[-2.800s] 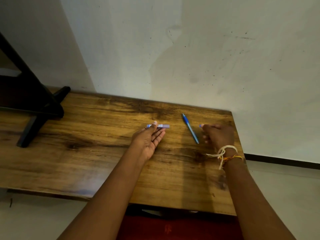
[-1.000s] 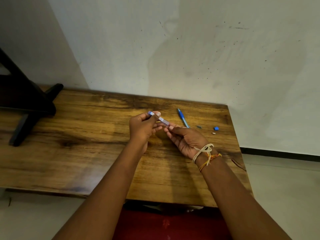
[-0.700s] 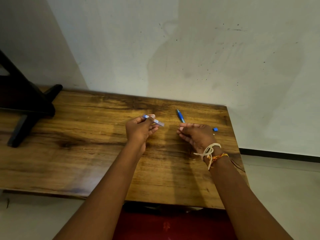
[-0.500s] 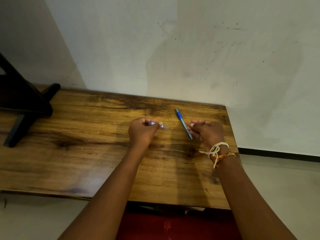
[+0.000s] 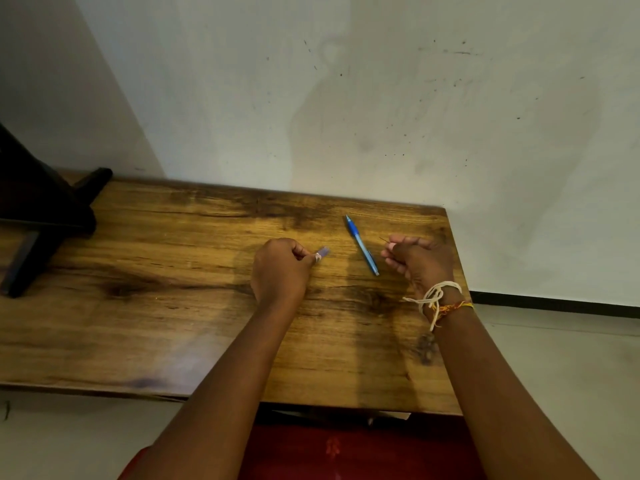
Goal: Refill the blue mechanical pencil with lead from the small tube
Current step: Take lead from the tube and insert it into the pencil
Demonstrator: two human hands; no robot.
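Now my left hand [image 5: 280, 268] curls round the small tube [image 5: 322, 253], its end poking out past my thumb. My right hand [image 5: 420, 259] pinches a thin lead [image 5: 383, 240] between fingertips. Between my hands, the blue mechanical pencil [image 5: 362, 244] lies on the wooden table [image 5: 156, 306].

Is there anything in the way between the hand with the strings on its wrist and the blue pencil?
Nothing visible. The right hand, pinching what looks like a thin lead, sits just right of the blue mechanical pencil, with only bare wooden table between them. The left hand holds the small tube on the pencil's other side.
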